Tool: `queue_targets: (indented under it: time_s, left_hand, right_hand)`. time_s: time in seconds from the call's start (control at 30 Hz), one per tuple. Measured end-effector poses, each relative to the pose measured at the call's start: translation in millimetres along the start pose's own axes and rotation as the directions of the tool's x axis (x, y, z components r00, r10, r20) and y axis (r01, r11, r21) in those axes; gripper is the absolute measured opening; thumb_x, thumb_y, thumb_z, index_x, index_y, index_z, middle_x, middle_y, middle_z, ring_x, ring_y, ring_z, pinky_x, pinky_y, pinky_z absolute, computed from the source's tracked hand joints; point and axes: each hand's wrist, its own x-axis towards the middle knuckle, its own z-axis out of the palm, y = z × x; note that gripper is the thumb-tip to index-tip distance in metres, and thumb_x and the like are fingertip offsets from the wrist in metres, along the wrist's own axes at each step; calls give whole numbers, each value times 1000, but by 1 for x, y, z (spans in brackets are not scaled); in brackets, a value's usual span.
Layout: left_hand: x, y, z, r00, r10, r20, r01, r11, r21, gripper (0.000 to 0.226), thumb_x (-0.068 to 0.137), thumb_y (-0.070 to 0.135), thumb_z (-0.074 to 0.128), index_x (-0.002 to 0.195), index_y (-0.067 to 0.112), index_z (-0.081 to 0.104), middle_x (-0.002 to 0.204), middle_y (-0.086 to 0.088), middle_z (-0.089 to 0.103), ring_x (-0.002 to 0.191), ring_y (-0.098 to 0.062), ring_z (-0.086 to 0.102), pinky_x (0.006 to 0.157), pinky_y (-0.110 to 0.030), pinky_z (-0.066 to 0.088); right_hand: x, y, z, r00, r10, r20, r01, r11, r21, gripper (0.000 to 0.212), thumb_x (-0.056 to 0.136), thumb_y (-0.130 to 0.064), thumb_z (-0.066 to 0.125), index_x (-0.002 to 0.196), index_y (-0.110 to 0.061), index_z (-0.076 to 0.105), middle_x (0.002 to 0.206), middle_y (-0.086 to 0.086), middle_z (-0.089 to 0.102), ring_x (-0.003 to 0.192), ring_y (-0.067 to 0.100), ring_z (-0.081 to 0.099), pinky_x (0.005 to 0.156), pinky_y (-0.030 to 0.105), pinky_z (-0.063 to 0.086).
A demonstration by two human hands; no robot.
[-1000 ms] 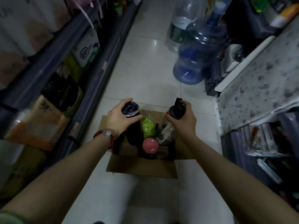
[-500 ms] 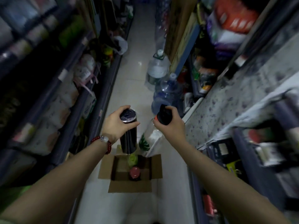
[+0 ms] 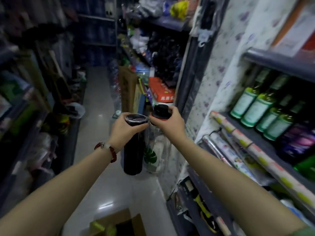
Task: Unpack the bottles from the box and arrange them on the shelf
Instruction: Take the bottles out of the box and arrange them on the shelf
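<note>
Head view: both bottles (image 3: 133,150) lifted higher, box (image 3: 119,223) nearer.

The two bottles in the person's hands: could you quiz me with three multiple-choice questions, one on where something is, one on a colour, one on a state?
1. Where is the cardboard box?
A. on the floor below the arms
B. on the right-hand shelf
C. in the left hand

2. What colour is the bottle in the left hand?
A. white
B. dark, near black
C. yellow

3. What is the right hand doing?
A. hanging open
B. pressing flat on a shelf
C. gripping the black cap of a clear bottle with a green leaf print

Answers:
1 A, its open flaps show at the bottom edge on the tiled floor.
2 B, its body looks dark throughout.
3 C, the fingers curl round the cap.
</note>
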Motion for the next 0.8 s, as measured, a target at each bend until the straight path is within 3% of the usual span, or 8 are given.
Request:
queue_targets:
  time_s: [0.07, 0.13, 0.27, 0.43, 0.57, 0.67, 0.73, 0.8]
  left_hand:
    - [16, 23, 5, 996, 55, 70, -55, 998, 2, 79, 40, 59, 85, 106, 24, 60, 100, 5, 69, 93, -13, 67, 83, -38, 58]
    - [29, 46, 13, 983, 121, 141, -121, 993, -3, 75, 40, 62, 85, 102, 28, 61, 98, 8, 68, 92, -10, 67, 79, -34, 58]
    - [38, 90, 36, 945, 228, 234, -222, 974, -52, 50, 60, 36, 87, 102, 24, 63, 92, 14, 66, 85, 4, 61, 66, -12, 47]
    - [37, 133, 75, 890, 338, 306, -319, 941, -113, 42, 55, 42, 87, 87, 33, 61, 88, 16, 67, 89, -6, 64, 75, -20, 47]
    - [24, 173, 108, 836, 375, 400, -352, 926, -134, 64, 47, 60, 82, 100, 28, 65, 97, 8, 70, 93, -10, 64, 84, -28, 52]
    - [10, 207, 133, 787, 405, 465, -356, 914, -195, 48, 59, 47, 85, 96, 27, 63, 91, 9, 68, 87, -9, 63, 75, -21, 50]
    - [1, 231, 147, 748, 439, 499, -363, 899, -245, 44, 64, 38, 85, 99, 21, 64, 89, 9, 67, 86, -7, 62, 70, -15, 47]
    - [-5, 254, 159, 711, 479, 515, -380, 878, -291, 51, 61, 40, 85, 104, 20, 66, 95, 8, 69, 92, -8, 64, 77, -18, 49]
  right_hand:
    - [8, -14, -15, 997, 33, -76, -33, 999, 5, 68, 61, -43, 86, 117, -20, 54, 107, -6, 64, 98, 11, 63, 84, 26, 54]
    - [11, -27, -33, 989, 53, -135, -51, 998, 22, 61, 60, -40, 87, 110, -17, 60, 98, -4, 69, 91, 9, 67, 78, 25, 56]
    - [6, -55, -72, 969, 54, -242, -44, 998, 48, 41, 68, -23, 86, 101, -13, 64, 84, -6, 70, 74, 4, 67, 62, 13, 51]
    - [-12, -81, -124, 920, 27, -391, -39, 999, -21, 41, 64, -28, 88, 98, -16, 67, 91, -2, 73, 87, 12, 70, 86, 33, 57]
    - [-34, -103, -172, 867, -22, -497, -38, 993, -111, 42, 67, -31, 86, 101, -14, 68, 94, -1, 73, 86, 11, 69, 77, 23, 56]
    - [-47, -117, -206, 819, -52, -571, -45, 987, -153, 61, 60, -48, 86, 108, -16, 68, 102, -1, 73, 96, 13, 68, 85, 30, 55]
    - [-55, -129, -227, 803, -70, -592, -36, 985, -166, 53, 63, -43, 86, 106, -17, 68, 98, -1, 73, 91, 14, 69, 79, 30, 56]
    - [-61, -142, -247, 776, -94, -624, -29, 983, -183, 48, 66, -37, 86, 106, -17, 68, 96, -1, 73, 88, 14, 69, 78, 29, 57]
